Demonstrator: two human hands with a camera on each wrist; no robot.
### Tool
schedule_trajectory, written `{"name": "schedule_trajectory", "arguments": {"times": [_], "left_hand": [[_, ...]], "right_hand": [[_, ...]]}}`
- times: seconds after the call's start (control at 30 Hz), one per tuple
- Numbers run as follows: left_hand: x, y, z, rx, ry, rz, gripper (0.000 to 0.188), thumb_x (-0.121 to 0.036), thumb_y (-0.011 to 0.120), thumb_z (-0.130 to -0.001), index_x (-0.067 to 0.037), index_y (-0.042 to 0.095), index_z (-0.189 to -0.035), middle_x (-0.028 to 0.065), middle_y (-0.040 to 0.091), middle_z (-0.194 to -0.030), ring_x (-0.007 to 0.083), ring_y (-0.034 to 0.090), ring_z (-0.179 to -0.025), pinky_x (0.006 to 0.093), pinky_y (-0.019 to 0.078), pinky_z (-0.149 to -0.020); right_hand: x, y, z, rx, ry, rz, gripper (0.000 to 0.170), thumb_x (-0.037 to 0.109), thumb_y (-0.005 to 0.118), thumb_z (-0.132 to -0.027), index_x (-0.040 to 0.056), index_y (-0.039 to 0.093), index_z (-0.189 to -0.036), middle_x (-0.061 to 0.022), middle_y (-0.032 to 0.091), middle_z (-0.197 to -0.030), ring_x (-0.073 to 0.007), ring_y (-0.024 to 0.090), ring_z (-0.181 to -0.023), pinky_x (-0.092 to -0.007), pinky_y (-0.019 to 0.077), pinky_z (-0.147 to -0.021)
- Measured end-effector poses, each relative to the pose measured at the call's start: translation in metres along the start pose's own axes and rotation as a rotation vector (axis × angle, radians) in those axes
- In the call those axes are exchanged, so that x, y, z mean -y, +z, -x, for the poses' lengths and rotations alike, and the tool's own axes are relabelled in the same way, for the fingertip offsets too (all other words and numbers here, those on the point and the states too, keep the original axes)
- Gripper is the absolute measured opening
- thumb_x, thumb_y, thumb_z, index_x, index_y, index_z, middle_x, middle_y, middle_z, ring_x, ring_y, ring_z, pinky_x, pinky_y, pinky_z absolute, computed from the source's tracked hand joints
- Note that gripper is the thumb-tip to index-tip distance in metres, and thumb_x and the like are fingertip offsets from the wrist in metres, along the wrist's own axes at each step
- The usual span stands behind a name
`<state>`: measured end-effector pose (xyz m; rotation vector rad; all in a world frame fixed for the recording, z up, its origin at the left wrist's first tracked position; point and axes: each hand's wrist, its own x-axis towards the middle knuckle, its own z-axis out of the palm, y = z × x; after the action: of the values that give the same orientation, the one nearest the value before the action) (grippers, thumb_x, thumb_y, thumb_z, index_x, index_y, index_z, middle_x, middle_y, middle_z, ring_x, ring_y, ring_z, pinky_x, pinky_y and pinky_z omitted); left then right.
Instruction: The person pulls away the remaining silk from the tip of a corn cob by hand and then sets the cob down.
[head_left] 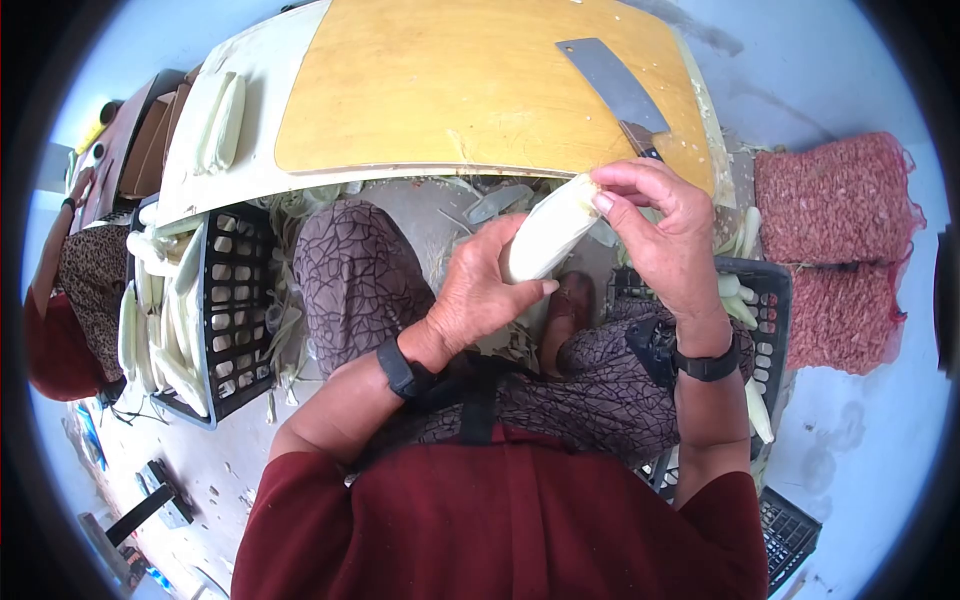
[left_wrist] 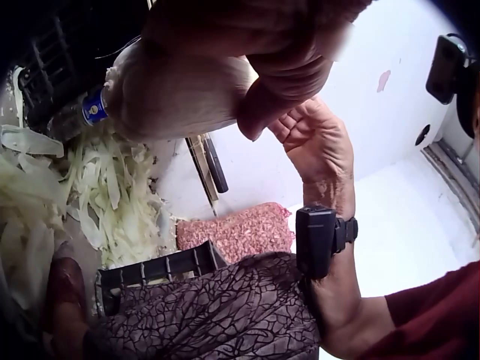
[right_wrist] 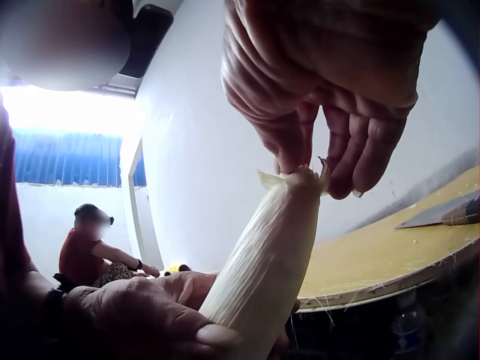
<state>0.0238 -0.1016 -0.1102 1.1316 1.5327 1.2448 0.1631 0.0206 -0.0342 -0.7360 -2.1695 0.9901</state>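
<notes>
An ear of corn (head_left: 545, 238) in pale, smooth husk leans between both hands above the person's lap, its narrower end up and to the right. The left hand (head_left: 478, 287) grips the thick lower part, thumb along the near side. At the narrow end, the right hand (head_left: 665, 222) pinches the frayed husk tip between thumb and fingers. The right wrist view shows small husk flaps on the corn (right_wrist: 262, 259) sticking out beside those fingertips (right_wrist: 341, 184). In the left wrist view the corn's (left_wrist: 180, 97) blunt end faces the camera's left.
A cleaver (head_left: 615, 85) lies on the yellow board (head_left: 430, 90) in front. Two husked ears (head_left: 228, 125) rest at its left. Black crates with corn stand left (head_left: 240, 300) and right (head_left: 775, 320). Husk strips (left_wrist: 112, 172) litter the floor. Red mesh sacks (head_left: 840, 255) sit right; another person (head_left: 65, 330) sits left.
</notes>
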Motion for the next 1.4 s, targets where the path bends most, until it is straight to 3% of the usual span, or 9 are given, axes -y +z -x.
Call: {"name": "schedule_trajectory", "arguments": {"times": [0.07, 0.13, 0.5, 0.57, 0.83, 1.07, 1.17, 1.23, 1.4], "left_hand": [[0.000, 0.000, 0.000, -0.003, -0.010, 0.013, 0.064, -0.005, 0.076, -0.067, 0.001, 0.051, -0.126, 0.0097, 0.061, -0.109, 0.0154, 0.057, -0.102, 0.0302, 0.0461, -0.090], [0.001, 0.000, 0.000, -0.026, -0.017, 0.048, 0.059, -0.009, 0.078, -0.065, -0.001, 0.055, -0.119, 0.0167, 0.061, -0.108, 0.0272, 0.061, -0.102, 0.0358, 0.0484, -0.089], [0.002, 0.001, 0.001, -0.040, 0.013, 0.007, 0.058, -0.011, 0.078, -0.065, -0.002, 0.055, -0.118, 0.0176, 0.061, -0.107, 0.0292, 0.061, -0.103, 0.0370, 0.0482, -0.089], [0.003, 0.000, 0.001, -0.044, 0.027, 0.002, 0.058, -0.011, 0.078, -0.065, -0.002, 0.055, -0.118, 0.0178, 0.061, -0.107, 0.0299, 0.061, -0.102, 0.0372, 0.0483, -0.089], [0.004, 0.001, 0.002, -0.049, 0.073, -0.049, 0.056, -0.012, 0.078, -0.063, -0.004, 0.058, -0.115, 0.0177, 0.062, -0.105, 0.0323, 0.061, -0.099, 0.0378, 0.0487, -0.087], [0.001, 0.001, 0.001, -0.036, -0.004, 0.005, 0.054, -0.013, 0.078, -0.063, -0.003, 0.059, -0.112, 0.0183, 0.062, -0.102, 0.0320, 0.062, -0.097, 0.0374, 0.0493, -0.085], [-0.001, 0.000, 0.001, -0.032, 0.008, 0.013, 0.053, -0.013, 0.078, -0.063, -0.003, 0.059, -0.112, 0.0184, 0.062, -0.102, 0.0321, 0.062, -0.098, 0.0373, 0.0492, -0.086], [-0.004, -0.002, 0.002, 0.025, -0.011, -0.050, 0.062, -0.005, 0.079, -0.067, 0.004, 0.053, -0.122, 0.0098, 0.060, -0.106, 0.0153, 0.057, -0.100, 0.0299, 0.0469, -0.088], [-0.002, -0.002, 0.002, 0.034, 0.020, -0.027, 0.062, -0.004, 0.079, -0.067, 0.003, 0.052, -0.123, 0.0100, 0.060, -0.108, 0.0156, 0.056, -0.101, 0.0300, 0.0461, -0.090]], "right_hand": [[0.000, 0.001, 0.000, -0.011, -0.002, -0.006, 0.017, -0.003, 0.067, -0.077, -0.0012, 0.066, -0.094, -0.0111, 0.066, -0.089, -0.0175, 0.065, -0.078, -0.0271, 0.0527, -0.071], [-0.002, 0.001, -0.001, -0.008, -0.017, -0.005, 0.017, -0.003, 0.067, -0.077, -0.0012, 0.066, -0.093, -0.0112, 0.066, -0.089, -0.0177, 0.065, -0.079, -0.0273, 0.0526, -0.072], [-0.001, -0.001, 0.000, 0.081, -0.010, 0.049, 0.018, -0.008, 0.062, -0.079, -0.0018, 0.066, -0.095, -0.0092, 0.064, -0.100, -0.0140, 0.062, -0.090, -0.0248, 0.0506, -0.080], [-0.003, 0.001, -0.001, 0.025, -0.077, 0.026, 0.015, -0.005, 0.066, -0.075, 0.0004, 0.067, -0.089, -0.0114, 0.067, -0.090, -0.0202, 0.065, -0.081, -0.0283, 0.0508, -0.072], [0.000, -0.002, -0.002, 0.054, -0.097, 0.068, 0.011, -0.005, 0.066, -0.074, 0.0004, 0.065, -0.085, -0.0119, 0.066, -0.090, -0.0217, 0.065, -0.081, -0.0288, 0.0503, -0.071], [-0.002, 0.000, -0.003, 0.029, -0.406, 0.424, 0.012, -0.006, 0.064, -0.076, 0.0009, 0.057, -0.084, -0.0109, 0.064, -0.089, -0.0248, 0.063, -0.079, -0.0312, 0.0499, -0.070], [-0.004, -0.002, -0.004, 0.038, -0.390, 0.344, 0.011, -0.006, 0.062, -0.078, 0.0005, 0.057, -0.084, -0.0110, 0.063, -0.089, -0.0232, 0.062, -0.078, -0.0306, 0.0494, -0.070], [-0.008, -0.003, -0.006, 0.041, -0.380, 0.288, 0.014, -0.005, 0.064, -0.076, 0.0012, 0.056, -0.085, -0.0112, 0.063, -0.086, -0.0253, 0.063, -0.076, -0.0322, 0.0500, -0.068], [-0.009, -0.003, -0.007, 0.059, -0.351, 0.143, 0.014, -0.005, 0.064, -0.076, 0.0011, 0.055, -0.086, -0.0118, 0.061, -0.084, -0.0253, 0.062, -0.075, -0.0321, 0.0500, -0.067]]}}
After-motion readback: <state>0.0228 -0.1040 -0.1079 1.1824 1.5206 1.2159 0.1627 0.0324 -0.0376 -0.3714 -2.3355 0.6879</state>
